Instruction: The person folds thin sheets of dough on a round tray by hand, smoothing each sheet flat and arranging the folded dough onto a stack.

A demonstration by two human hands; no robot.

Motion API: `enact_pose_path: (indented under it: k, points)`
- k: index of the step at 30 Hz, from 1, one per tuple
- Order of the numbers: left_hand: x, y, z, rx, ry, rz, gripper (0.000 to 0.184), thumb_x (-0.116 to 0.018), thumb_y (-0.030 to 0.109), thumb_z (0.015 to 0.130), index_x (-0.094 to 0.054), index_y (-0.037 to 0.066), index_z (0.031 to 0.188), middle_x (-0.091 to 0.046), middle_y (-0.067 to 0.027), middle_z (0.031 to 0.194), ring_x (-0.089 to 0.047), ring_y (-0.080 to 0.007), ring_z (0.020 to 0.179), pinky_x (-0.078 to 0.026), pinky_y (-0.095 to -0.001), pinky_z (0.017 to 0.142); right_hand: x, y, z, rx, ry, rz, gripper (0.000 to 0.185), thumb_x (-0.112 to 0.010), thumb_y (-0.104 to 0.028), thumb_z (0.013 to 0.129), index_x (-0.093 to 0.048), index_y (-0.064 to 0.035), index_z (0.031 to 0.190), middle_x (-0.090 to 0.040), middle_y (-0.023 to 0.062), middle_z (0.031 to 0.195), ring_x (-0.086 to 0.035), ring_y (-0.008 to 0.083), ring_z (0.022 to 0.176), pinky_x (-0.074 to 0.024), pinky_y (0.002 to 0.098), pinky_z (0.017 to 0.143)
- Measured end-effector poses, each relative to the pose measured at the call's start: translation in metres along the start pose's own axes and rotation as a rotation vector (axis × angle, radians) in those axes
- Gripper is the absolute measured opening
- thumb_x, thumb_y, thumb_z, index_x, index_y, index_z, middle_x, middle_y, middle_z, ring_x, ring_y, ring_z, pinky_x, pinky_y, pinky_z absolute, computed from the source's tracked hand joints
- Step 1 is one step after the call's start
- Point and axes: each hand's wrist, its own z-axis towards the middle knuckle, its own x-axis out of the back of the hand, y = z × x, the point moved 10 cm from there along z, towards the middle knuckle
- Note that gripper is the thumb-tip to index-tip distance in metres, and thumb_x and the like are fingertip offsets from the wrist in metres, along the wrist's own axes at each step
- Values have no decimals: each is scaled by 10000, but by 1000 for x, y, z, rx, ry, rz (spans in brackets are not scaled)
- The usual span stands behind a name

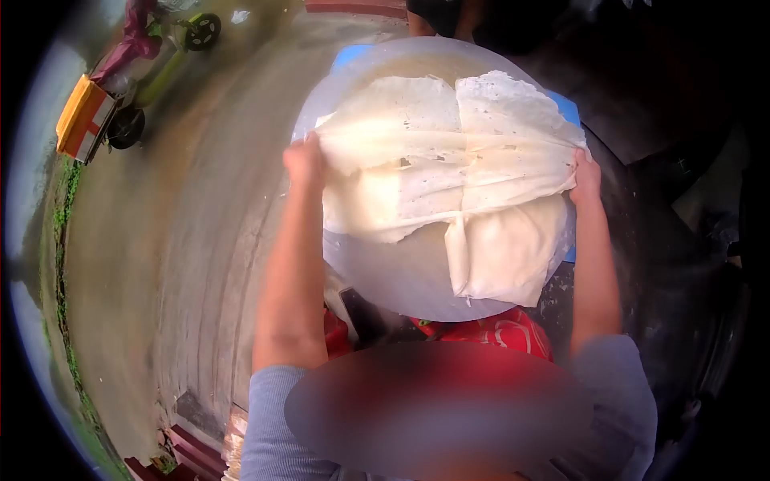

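A thin, cream-coloured sheet (433,152), soft and pleated, with ragged edges and small holes, is stretched between my two hands. My left hand (305,160) grips its left edge, fingers closed. At the opposite edge, my right hand (586,176) is closed on the same sheet. Beneath it lies more of the cream material, with a folded square flap (513,252) reaching toward me. All this is over a round, whitish translucent board (385,268). Whether the sheet and the flap are one piece, I cannot tell.
Blue pieces (566,109) show under the board's rim. Red patterned fabric (497,333) is below the near edge. A wheeled vehicle with an orange and white box (84,119) stands on the ground at upper left. Dark red slats (192,453) are at lower left.
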Motion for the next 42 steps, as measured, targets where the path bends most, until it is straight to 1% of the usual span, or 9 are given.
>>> enact_pose_path:
  k: [7, 10, 13, 16, 18, 20, 25, 39, 42]
  points:
    - [5, 15, -9, -46, -4, 265, 173, -583, 105, 818, -598, -67, 828, -565, -104, 648, -545, -198, 584, -449, -354, 552, 160, 20, -44, -72, 127, 258, 314, -511, -220, 951, -553, 18, 1152, -619, 114, 1092, -622, 229, 948, -520, 382, 817]
    - [-40, 100, -130, -1008, 264, 885, 433, -572, 49, 701, -550, 33, 1133, -515, -159, 1143, -455, -328, 1103, -356, -474, 901, 137, 23, -86, -114, -87, 385, 309, -558, -170, 921, -534, 3, 1176, -602, 109, 1147, -610, 218, 1015, -515, 376, 856]
    - [-125, 68, -235, -1302, -738, 770, 416, -605, 63, 725, -566, 132, 1133, -520, -64, 1192, -429, -290, 1179, -297, -456, 976, 117, 25, -105, 317, -6, -254, 454, -677, -187, 827, -489, -29, 1210, -525, 106, 1223, -523, 243, 1102, -415, 351, 955]
    - [-137, 38, -296, -1328, -1072, 845, 396, -693, 195, 737, -593, 128, 1114, -557, -42, 1177, -467, -234, 1171, -301, -435, 995, 21, -77, -228, 1055, 30, -962, 521, -728, -187, 722, -523, -62, 1184, -521, 115, 1201, -508, 295, 1094, -386, 372, 932]
    - [-136, 27, -298, -1320, -1094, 889, 406, -695, 196, 734, -594, 129, 1122, -570, -45, 1158, -489, -236, 1143, -313, -429, 986, -37, -49, -256, 1021, -552, -981, 496, -744, -204, 687, -566, -94, 1137, -541, 72, 1182, -509, 263, 1093, -383, 368, 922]
    - [-133, 6, -273, -1062, -1140, 1047, 338, -683, 165, 740, -627, 112, 1069, -612, -70, 1044, -568, -262, 988, -416, -391, 877, -66, -54, -286, 1177, -525, -863, 333, -712, -180, 704, -634, -104, 1019, -605, 43, 1043, -547, 235, 1012, -396, 359, 891]
    - [-121, 11, -270, -1054, -1170, 1033, 126, -654, 92, 748, -677, 53, 865, -614, -111, 877, -600, -282, 776, -497, -362, 667, -87, -32, -266, 1154, -692, -1021, 140, -642, -104, 747, -676, -101, 883, -648, 21, 869, -593, 206, 907, -428, 356, 801]
    - [-96, 30, -267, -632, -1095, 955, 197, -601, 34, 691, -641, 15, 883, -623, -104, 1000, -560, -265, 1000, -417, -350, 899, -15, -48, -212, 680, -573, -476, 105, -575, -91, 872, -629, -37, 945, -645, 88, 835, -599, 198, 716, -460, 282, 668]
    - [-102, 43, -304, -1024, -942, 901, 353, -655, 137, 704, -611, 63, 1046, -513, -104, 1254, -484, -291, 1139, -334, -429, 969, -21, -51, -242, 803, -668, -557, 101, -599, -51, 828, -633, -28, 920, -621, 96, 835, -597, 240, 765, -467, 317, 692]
